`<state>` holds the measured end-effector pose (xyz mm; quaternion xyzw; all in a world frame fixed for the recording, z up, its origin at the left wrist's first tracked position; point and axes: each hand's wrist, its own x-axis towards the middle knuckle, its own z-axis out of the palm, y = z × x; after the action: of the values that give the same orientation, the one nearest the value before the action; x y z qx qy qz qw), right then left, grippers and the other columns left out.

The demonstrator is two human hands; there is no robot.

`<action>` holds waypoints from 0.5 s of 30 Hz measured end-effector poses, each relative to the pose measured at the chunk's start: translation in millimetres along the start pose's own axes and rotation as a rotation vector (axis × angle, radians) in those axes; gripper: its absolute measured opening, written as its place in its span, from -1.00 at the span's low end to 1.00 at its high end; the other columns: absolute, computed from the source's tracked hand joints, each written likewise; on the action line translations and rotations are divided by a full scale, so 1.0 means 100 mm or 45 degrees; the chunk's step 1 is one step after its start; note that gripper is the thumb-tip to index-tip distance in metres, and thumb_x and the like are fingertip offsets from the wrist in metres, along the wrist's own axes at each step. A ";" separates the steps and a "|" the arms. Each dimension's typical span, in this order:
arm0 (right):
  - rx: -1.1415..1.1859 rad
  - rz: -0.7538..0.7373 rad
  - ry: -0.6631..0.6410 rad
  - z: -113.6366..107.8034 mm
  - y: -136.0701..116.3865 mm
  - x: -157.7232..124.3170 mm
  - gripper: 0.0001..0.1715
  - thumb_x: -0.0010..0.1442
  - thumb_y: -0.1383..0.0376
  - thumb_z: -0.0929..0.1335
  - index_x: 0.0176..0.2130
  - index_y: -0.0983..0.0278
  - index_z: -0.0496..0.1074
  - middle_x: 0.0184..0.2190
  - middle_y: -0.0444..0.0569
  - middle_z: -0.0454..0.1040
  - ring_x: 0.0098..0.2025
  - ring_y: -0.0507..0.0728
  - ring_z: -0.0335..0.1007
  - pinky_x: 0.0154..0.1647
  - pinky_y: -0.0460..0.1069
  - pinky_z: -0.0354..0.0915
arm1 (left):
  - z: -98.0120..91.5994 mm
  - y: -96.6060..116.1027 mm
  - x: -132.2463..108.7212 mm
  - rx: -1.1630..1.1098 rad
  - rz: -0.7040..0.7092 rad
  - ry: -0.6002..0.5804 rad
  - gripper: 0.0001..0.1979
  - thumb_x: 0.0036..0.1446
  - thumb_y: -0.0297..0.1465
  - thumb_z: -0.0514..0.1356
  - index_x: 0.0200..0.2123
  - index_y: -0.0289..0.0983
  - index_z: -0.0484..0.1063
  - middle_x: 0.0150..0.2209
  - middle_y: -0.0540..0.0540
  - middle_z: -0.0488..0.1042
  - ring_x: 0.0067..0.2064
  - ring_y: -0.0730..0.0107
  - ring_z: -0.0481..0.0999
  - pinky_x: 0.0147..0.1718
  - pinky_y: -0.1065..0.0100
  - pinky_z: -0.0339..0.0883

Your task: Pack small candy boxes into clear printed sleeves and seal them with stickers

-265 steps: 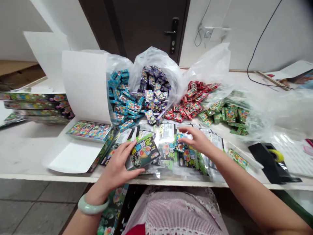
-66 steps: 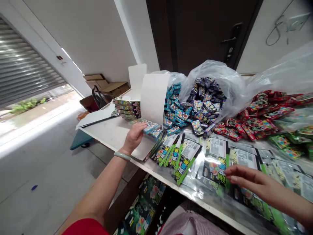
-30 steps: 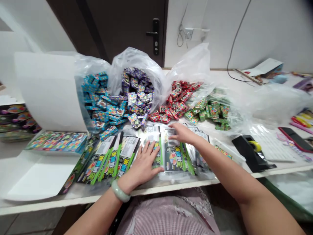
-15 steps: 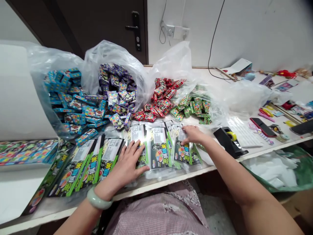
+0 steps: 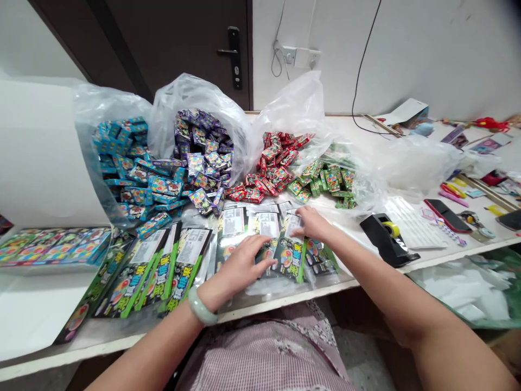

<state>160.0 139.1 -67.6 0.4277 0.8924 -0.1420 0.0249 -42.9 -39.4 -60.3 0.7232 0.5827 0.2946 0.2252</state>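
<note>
L hand [image 5: 240, 267] open flat on packets [image 5: 288, 262], R hand [image 5: 311, 225] half-curled atop them, table edge [image 5: 260, 314] close

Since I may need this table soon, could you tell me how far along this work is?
Three green-edged foil packets lie in a tidy row, so those look done. In hand: the left hand and right hand rest on more packets beside them. Still left: blue boxes, purple boxes, red boxes and green boxes in plastic bags.
</note>
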 end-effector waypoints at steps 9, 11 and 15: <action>0.010 0.014 0.015 0.06 -0.11 0.04 -0.24 -0.03 0.04 0.52 0.05 0.36 0.35 0.02 0.21 0.36 0.09 0.33 0.26 0.07 0.11 0.18 | 0.15 0.15 0.43 0.364 -0.135 -0.160 -0.54 0.02 -0.20 0.33 -0.07 -0.27 0.31 -0.02 -0.23 0.38 0.06 -0.01 0.33 0.03 0.03 0.27; -0.002 0.006 -0.012 0.04 -0.14 0.08 -0.29 -0.05 0.05 0.53 -0.01 0.34 0.38 -0.04 0.18 0.40 0.05 0.32 0.30 0.04 0.11 0.21 | 0.17 0.16 0.47 0.391 -0.142 -0.184 -0.54 -0.06 -0.21 0.37 -0.14 -0.26 0.32 -0.04 -0.21 0.36 0.05 -0.03 0.32 0.02 0.03 0.26; -0.011 -0.037 -0.061 -0.01 -0.20 0.14 -0.11 -0.13 0.06 0.57 0.09 0.37 0.31 0.07 0.26 0.32 0.13 0.38 0.23 0.08 0.12 0.18 | 0.20 0.13 0.49 0.404 -0.142 -0.216 -0.57 -0.05 -0.24 0.37 -0.15 -0.26 0.33 -0.04 -0.20 0.35 0.04 -0.03 0.30 0.01 0.04 0.25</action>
<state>136.4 138.0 -64.6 0.4111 0.8982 -0.1488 0.0461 -12.8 5.7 -58.0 0.7384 0.6399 0.1242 0.1727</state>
